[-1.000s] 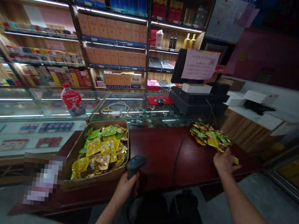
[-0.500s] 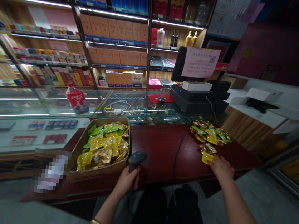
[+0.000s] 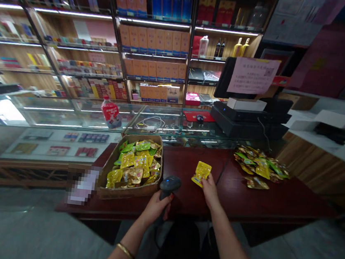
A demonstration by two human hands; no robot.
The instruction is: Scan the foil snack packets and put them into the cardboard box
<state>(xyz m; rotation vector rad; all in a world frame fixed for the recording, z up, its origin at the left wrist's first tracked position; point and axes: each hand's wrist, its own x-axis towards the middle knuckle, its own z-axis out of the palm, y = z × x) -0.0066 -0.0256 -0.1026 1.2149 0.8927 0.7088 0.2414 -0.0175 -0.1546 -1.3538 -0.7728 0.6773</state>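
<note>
My left hand [image 3: 159, 207] is closed around the handle of a dark barcode scanner [image 3: 171, 182], whose head points up over the counter's near edge. To its right, my right hand [image 3: 210, 190] pinches a yellow snack packet [image 3: 201, 173] by its lower right side, just above the dark red counter. A cardboard box [image 3: 105, 171] of yellow, green and gold packets stands left of the scanner. On the right lies a pile of similar packets [image 3: 262, 165], with a single gold packet [image 3: 256, 183] in front of it.
The dark red wooden counter [image 3: 181, 159] lies before me, with a glass display case [image 3: 130, 118] behind. A red-labelled bottle [image 3: 111, 112] stands on the glass. A monitor [image 3: 228, 77] with a paper notice and a black cash drawer [image 3: 244, 125] stand at the back right.
My right hand has moved left from the pile with the yellow packet, close to the scanner. One gold packet stays by the pile. The view has shifted; my left hand still holds the scanner.
</note>
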